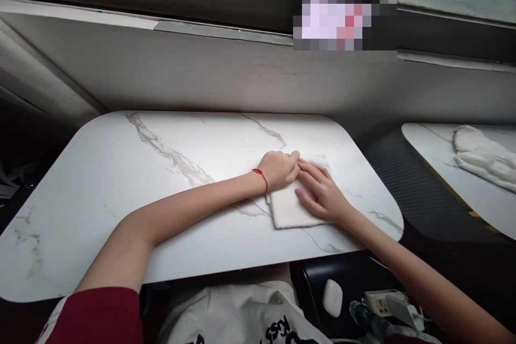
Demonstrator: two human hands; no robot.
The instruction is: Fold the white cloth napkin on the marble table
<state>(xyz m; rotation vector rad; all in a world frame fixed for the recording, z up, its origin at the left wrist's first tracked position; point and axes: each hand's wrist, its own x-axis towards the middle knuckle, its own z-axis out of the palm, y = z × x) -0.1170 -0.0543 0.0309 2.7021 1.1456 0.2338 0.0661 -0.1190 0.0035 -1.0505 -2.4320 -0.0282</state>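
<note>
The white cloth (290, 212) lay folded on the right-hand portion of the marble-patterned table (100, 172), with its near edge short of the table's front edge. The right hand (322, 191) was open, fingers extended and slightly spread over the cloth; this placement appeared intended to distribute pressure and keep the fabric flat. The left hand (280, 169) was curled at the cloth's far left corner, its fingertips meeting those of the right hand, probably to steady that corner. Whether it gripped any fabric could not be determined. A red bracelet (261, 178) encircled the left wrist.

Count, working outward: two hands, one bracelet and two tables. Cloths numbered two, the second cloth (486, 156) lying bunched on the second table (431, 142) at right, apart from both hands. Below the front edge were one white case (332, 298), placed on a black surface (312, 290), and one power strip (379, 301).
</note>
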